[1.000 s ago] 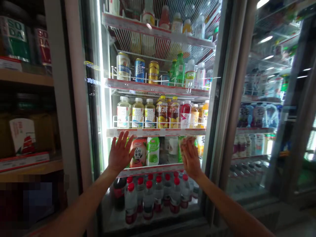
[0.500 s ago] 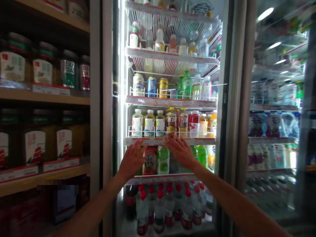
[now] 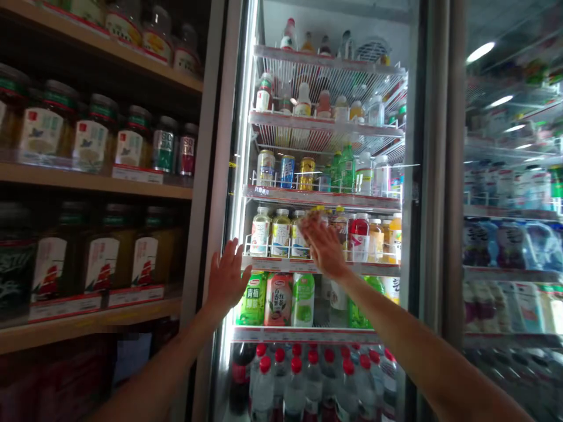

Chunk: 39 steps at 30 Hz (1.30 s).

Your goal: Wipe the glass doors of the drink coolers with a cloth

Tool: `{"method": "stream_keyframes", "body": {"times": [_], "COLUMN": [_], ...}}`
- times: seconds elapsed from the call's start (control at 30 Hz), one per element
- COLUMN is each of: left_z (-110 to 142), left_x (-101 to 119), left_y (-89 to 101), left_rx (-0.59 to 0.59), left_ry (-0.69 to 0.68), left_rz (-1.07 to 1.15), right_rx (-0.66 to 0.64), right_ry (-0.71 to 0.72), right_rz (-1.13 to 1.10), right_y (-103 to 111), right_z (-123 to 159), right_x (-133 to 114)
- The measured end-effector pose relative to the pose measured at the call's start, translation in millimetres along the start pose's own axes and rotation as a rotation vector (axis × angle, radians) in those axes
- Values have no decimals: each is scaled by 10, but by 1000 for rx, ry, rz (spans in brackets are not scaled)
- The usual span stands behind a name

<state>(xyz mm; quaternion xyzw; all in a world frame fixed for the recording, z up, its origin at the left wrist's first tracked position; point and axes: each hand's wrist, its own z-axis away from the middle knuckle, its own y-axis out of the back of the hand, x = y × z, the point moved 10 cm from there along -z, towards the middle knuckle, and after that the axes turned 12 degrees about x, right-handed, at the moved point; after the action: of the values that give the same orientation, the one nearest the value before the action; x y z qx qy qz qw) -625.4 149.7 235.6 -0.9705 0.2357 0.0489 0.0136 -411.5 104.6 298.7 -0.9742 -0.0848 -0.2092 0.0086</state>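
Note:
My left hand is raised with spread fingers and a flat palm, by the left edge of a lit drinks fridge's glass door. It holds nothing. Farther right and higher, my right hand is on the glass in front of the bottle shelf, fingers together and blurred. A small patterned cloth seems to lie under its fingertips, mostly hidden. Behind the glass, near the hands, stand tea bottles, a red drink bottle and large green and pink drink bottles.
Left of the door frame, wooden shelves carry jars and cans. Bottles with red caps fill the fridge bottom. A second glass-fronted fridge stands to the right, beyond a metal upright.
My right hand has swept left and up across the glass. My left hand stays open, now nearer the left door frame. The view has shifted left and up, showing more of the wooden shelves.

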Motion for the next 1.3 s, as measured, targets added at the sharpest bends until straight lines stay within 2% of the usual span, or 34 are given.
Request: {"method": "stream_keyframes", "body": {"times": [0.07,0.1,0.13,0.2,0.3,0.33,0.4,0.5,0.53,0.6,0.67,0.8,0.87,0.93,1.03,1.1,1.17,1.27,1.3], "left_z": [45,66,88,134,211,233,262,275,281,316,395,658,794,914,1053,1123,1178,1215,1212], "left_x": [-23,-37,-54,-89,-143,-166,-239,-401,-452,-536,-598,-619,-572,-489,-315,-173,-9,239,304], "left_y": [28,40,48,64,94,110,155,239,268,318,355,406,416,403,349,301,249,196,184], "left_rx": [-17,-26,-35,-44,-56,-59,-62,-59,-56,-54,-63,-120,-163,-209,-245,-246,-248,-252,-251], "left_ry": [-57,-82,-101,-123,-129,-127,-110,-70,-63,-58,-52,-68,-91,-114,-139,-153,-179,-238,-250], "left_rz": [-15,-24,-34,-58,-83,-84,-82,-96,-102,-105,-100,-100,-98,-81,-51,-48,-43,-20,-15], "right_rx": [122,157,160,85,-109,-151,-163,-81,-68,-88,-150,-269,-297,-286,-226,-208,-236,-297,-299], "right_ry": [-289,-371,-385,-229,166,244,230,-14,-50,-10,105,372,471,412,113,18,110,348,373], "right_rz": [87,113,118,65,-81,-112,-117,-66,-67,-103,-148,-271,-325,-298,-172,-130,-153,-215,-209], "right_y": [92,104,77,-68,-310,-356,-414,-478,-515,-605,-658,-522,-422,-407,-446,-407,-316,-151,-116], "right_z": [-196,-264,-321,-368,-210,-177,-311,-780,-885,-891,-565,616,1033,1105,913,954,1204,1682,1746], "right_x": [424,527,516,179,-638,-814,-884,-637,-630,-844,-1266,-2151,-2341,-2203,-1631,-1398,-1444,-1630,-1604]}}
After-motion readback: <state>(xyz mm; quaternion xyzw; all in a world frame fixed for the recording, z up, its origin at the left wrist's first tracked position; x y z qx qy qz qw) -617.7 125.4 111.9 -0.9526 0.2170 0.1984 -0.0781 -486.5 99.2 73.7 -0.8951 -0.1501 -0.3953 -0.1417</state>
